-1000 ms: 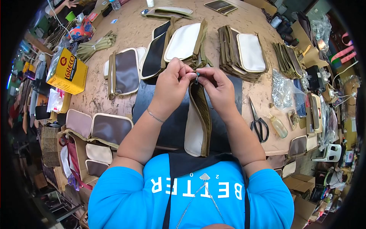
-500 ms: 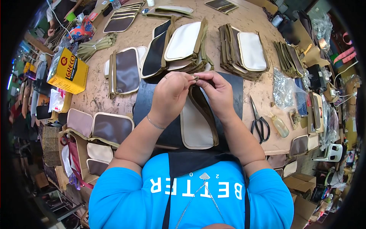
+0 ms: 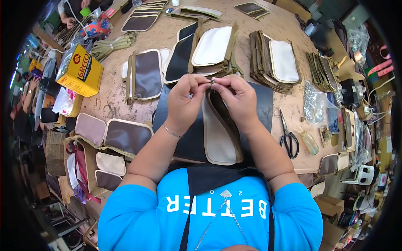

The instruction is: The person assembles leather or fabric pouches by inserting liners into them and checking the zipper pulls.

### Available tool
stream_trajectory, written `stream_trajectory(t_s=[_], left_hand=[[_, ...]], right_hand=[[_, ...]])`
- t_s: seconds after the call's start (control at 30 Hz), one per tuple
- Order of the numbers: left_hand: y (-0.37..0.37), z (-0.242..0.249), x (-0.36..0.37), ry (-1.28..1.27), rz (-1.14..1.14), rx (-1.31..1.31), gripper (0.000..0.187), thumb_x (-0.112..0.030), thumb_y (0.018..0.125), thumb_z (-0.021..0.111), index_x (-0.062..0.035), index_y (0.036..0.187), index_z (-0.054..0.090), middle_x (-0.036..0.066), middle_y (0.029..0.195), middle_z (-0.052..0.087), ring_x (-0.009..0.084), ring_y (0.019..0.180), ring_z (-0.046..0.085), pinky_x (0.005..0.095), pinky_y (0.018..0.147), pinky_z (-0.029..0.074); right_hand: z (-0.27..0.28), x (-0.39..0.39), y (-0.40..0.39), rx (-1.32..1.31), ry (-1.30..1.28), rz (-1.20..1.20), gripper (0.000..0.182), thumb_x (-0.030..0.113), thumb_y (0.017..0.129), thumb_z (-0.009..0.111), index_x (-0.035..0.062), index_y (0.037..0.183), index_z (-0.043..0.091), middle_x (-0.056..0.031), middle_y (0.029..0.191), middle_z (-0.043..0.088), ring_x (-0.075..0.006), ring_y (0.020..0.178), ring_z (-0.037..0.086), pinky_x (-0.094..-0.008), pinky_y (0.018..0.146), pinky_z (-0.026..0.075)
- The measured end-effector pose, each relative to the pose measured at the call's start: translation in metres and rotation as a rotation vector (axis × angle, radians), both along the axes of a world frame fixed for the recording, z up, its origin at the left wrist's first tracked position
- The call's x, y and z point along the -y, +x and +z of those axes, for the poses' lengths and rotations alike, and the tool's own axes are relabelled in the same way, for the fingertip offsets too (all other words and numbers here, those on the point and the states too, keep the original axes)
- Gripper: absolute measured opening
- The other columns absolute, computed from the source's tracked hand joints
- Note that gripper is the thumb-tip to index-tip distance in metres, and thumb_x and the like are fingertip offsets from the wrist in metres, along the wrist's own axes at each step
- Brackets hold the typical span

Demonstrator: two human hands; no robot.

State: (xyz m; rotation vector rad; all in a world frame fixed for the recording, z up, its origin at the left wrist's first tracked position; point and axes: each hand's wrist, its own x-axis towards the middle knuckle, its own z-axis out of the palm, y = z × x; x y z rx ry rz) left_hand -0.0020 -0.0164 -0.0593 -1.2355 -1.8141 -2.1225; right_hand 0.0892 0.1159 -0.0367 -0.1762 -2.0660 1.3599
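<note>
My left hand (image 3: 189,97) and my right hand (image 3: 237,97) meet fingertip to fingertip above a black mat (image 3: 184,138). Both are closed in a pinch at the top end of a beige wallet piece (image 3: 220,144) with a brown zipper tape along its side. A small metal piece (image 3: 212,81) that looks like a zipper slider shows between the fingertips; its lower part is partly covered. The wallet piece hangs down towards my apron, its zipper side curving open on the right.
Stacks of wallet pieces (image 3: 213,46) and more (image 3: 284,62) stand beyond the mat. Black-handled scissors (image 3: 289,140) and a plastic bottle (image 3: 309,143) lie at right. A yellow can (image 3: 81,69) stands at left. Another person's arm (image 3: 67,14) shows at far left.
My view has shifted slightly, so the table things appear further right. Both hands stay pinched together at the metal piece, the left fingers a little more bent.
</note>
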Motion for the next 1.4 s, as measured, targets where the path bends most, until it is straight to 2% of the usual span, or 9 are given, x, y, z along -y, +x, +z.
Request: stream_trajectory(t_s=[0.1, 0.13, 0.53, 0.63, 0.83, 1.0, 1.13, 1.27, 1.4], left_hand=[[-0.004, 0.002, -0.007, 0.025, -0.11, 0.218, 0.029, 0.008, 0.091, 0.063, -0.005, 0.081, 0.039, 0.011, 0.094, 0.063, 0.0118, 0.085, 0.058, 0.0258, 0.078, 0.051], [-0.007, 0.003, -0.008, 0.004, -0.144, 0.264, 0.029, 0.008, 0.092, 0.062, -0.0058, 0.082, 0.038, 0.01, 0.095, 0.062, 0.0109, 0.087, 0.057, 0.025, 0.08, 0.051], [-0.015, 0.01, 0.0, -0.128, -0.243, 0.365, 0.033, 0.007, 0.093, 0.06, -0.0083, 0.08, 0.033, 0.007, 0.094, 0.058, 0.0088, 0.086, 0.052, 0.0246, 0.081, 0.051], [-0.018, 0.005, 0.001, -0.115, -0.238, 0.386, 0.033, 0.005, 0.093, 0.061, -0.0074, 0.078, 0.034, 0.006, 0.091, 0.058, 0.0086, 0.083, 0.051, 0.025, 0.078, 0.05], [-0.014, 0.003, 0.002, -0.133, -0.166, 0.424, 0.03, 0.002, 0.09, 0.064, -0.0053, 0.077, 0.039, 0.004, 0.083, 0.058, 0.0086, 0.076, 0.05, 0.0253, 0.073, 0.049], [-0.011, 0.0, 0.0, -0.028, -0.19, 0.442, 0.028, 0.006, 0.092, 0.061, -0.0075, 0.081, 0.039, 0.004, 0.09, 0.06, 0.0074, 0.081, 0.054, 0.0215, 0.073, 0.049], [-0.029, 0.019, 0.011, -0.224, -0.208, 0.279, 0.008, -0.003, 0.094, 0.064, -0.0006, 0.099, 0.058, 0.005, 0.091, 0.064, 0.0088, 0.08, 0.058, 0.0233, 0.073, 0.05], [-0.04, 0.056, 0.032, -0.619, -0.19, -0.031, 0.012, -0.009, 0.092, 0.067, 0.0011, 0.098, 0.068, 0.008, 0.085, 0.068, 0.0161, 0.079, 0.064, 0.0314, 0.073, 0.051], [-0.046, 0.063, 0.041, -0.693, -0.108, -0.238, 0.008, -0.007, 0.09, 0.065, 0.0006, 0.094, 0.065, 0.012, 0.084, 0.065, 0.0243, 0.076, 0.063, 0.0345, 0.07, 0.05]], right_hand=[[0.003, 0.0, -0.003, 0.085, -0.274, -0.003, 0.01, 0.005, 0.087, 0.074, 0.0005, 0.095, 0.071, -0.0061, 0.088, 0.071, -0.01, 0.082, 0.065, -0.0244, 0.072, 0.052], [-0.001, -0.004, -0.003, 0.112, -0.31, 0.028, 0.019, 0.005, 0.091, 0.071, 0.001, 0.11, 0.067, -0.0021, 0.095, 0.068, -0.0068, 0.085, 0.062, -0.0204, 0.076, 0.05], [0.0, -0.002, -0.004, 0.087, -0.322, 0.102, 0.027, 0.002, 0.091, 0.069, 0.0012, 0.118, 0.065, -0.002, 0.099, 0.067, -0.0075, 0.09, 0.061, -0.022, 0.08, 0.05], [0.002, 0.001, -0.007, 0.114, -0.296, 0.096, 0.023, 0.001, 0.091, 0.069, 0.0, 0.114, 0.068, -0.0015, 0.095, 0.067, -0.0078, 0.087, 0.061, -0.0227, 0.08, 0.05], [0.01, 0.001, -0.008, 0.082, 0.086, 0.026, 0.015, 0.001, 0.085, 0.07, 0.0016, 0.1, 0.073, -0.0105, 0.088, 0.068, -0.0201, 0.078, 0.066, -0.0292, 0.074, 0.052], [0.009, 0.007, -0.007, 0.079, 0.009, 0.042, 0.014, -0.001, 0.087, 0.068, 0.002, 0.1, 0.072, -0.0071, 0.089, 0.068, -0.0163, 0.08, 0.066, -0.0276, 0.075, 0.052], [0.003, 0.011, -0.014, 0.086, -0.31, 0.137, 0.018, 0.0, 0.088, 0.068, 0.0018, 0.106, 0.066, -0.0033, 0.089, 0.066, -0.0102, 0.081, 0.063, -0.0259, 0.075, 0.051], [-0.01, 0.014, -0.027, 0.142, -0.363, 0.164, 0.034, 0.0, 0.085, 0.073, 0.0062, 0.106, 0.047, -0.0043, 0.091, 0.064, -0.0079, 0.084, 0.06, -0.0227, 0.079, 0.05], [-0.003, 0.021, -0.036, 0.231, -0.427, 0.246, 0.032, 0.001, 0.086, 0.071, 0.0009, 0.113, 0.053, -0.0041, 0.095, 0.067, -0.008, 0.088, 0.063, -0.0219, 0.081, 0.05]])
